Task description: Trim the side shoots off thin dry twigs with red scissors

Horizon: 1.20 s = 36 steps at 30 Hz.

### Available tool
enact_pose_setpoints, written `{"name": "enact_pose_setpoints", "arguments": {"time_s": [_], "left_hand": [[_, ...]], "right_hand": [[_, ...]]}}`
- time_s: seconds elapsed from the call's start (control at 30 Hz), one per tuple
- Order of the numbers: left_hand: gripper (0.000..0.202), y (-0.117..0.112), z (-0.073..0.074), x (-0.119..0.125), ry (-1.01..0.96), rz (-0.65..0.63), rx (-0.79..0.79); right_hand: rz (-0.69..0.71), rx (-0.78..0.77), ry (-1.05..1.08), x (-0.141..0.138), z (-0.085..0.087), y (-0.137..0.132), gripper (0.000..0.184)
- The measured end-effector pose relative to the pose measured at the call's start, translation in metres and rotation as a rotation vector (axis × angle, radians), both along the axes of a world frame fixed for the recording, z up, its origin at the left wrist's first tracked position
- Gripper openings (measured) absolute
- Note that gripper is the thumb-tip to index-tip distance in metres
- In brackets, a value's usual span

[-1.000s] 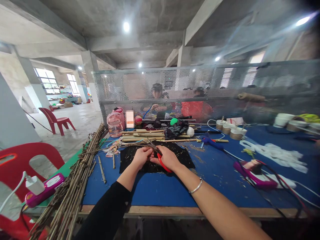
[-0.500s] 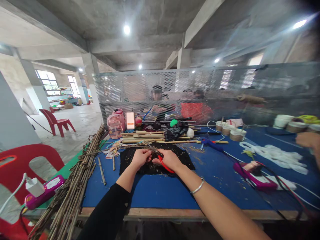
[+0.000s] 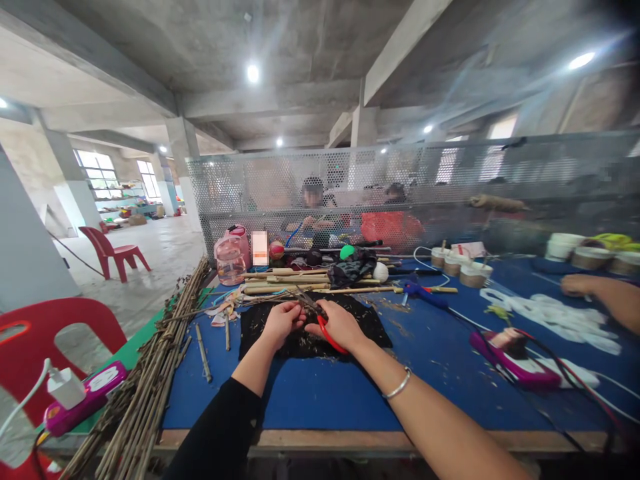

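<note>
My right hand (image 3: 342, 325) is closed around red-handled scissors (image 3: 326, 327), whose blades point up and to the left, past the fingertips of my left hand. My left hand (image 3: 283, 323) is pinched shut just left of the blades; whatever sits between its fingertips is too small or hidden to make out. Both hands are over a black cloth (image 3: 367, 327) strewn with small pale scraps. Thin twigs (image 3: 235, 299) lie behind the left hand, at the cloth's far edge.
A bundle of long brown stalks (image 3: 145, 380) runs along the blue table's (image 3: 320, 400) left side. Bamboo sticks (image 3: 285, 288), a blue glue gun (image 3: 425, 293) and a purple power strip (image 3: 520, 363) lie around. At right, a co-worker's hand (image 3: 577, 285) is near white strips (image 3: 555, 313). A perforated metal screen (image 3: 270, 193) stands behind.
The view has tilted up slightly. Both hands keep nearly the same pose over the cloth, with the scissors still held. The co-worker's hand at right has moved left, farther into view.
</note>
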State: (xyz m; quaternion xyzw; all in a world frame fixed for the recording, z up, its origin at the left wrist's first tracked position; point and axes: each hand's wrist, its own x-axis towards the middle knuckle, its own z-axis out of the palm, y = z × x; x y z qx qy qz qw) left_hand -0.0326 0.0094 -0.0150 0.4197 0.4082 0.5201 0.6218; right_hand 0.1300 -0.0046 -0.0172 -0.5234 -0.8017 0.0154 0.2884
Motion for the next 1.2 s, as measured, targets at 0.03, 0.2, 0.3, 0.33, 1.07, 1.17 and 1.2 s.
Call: {"name": "enact_pose_setpoints", "arguments": {"time_s": [0.03,0.2,0.3,0.33,1.07,1.17,1.2], "left_hand": [[0.010,0.000,0.000,0.000,-0.010,0.001,-0.011],[0.011,0.000,-0.002,0.001,-0.046,-0.036,-0.037],[0.012,0.001,-0.005,0.003,-0.037,-0.056,0.002],[0.013,0.001,-0.006,0.003,-0.031,-0.052,0.015],[0.026,0.000,-0.008,0.006,0.053,-0.020,0.088],[0.026,0.001,-0.009,0.005,0.106,-0.010,0.105],[0.026,0.001,-0.009,0.005,0.121,-0.009,0.100]], "right_hand": [[0.019,0.015,0.004,0.000,0.000,0.000,0.055],[0.055,0.045,0.021,-0.004,-0.001,0.001,0.058],[0.060,0.068,0.014,-0.005,-0.002,0.001,0.059],[0.056,0.076,0.008,-0.005,-0.002,0.001,0.060],[-0.022,-0.024,-0.094,-0.005,0.007,-0.009,0.051],[-0.030,-0.053,-0.118,-0.003,0.007,-0.009,0.052],[-0.032,-0.059,-0.122,-0.003,0.006,-0.008,0.052]]}}
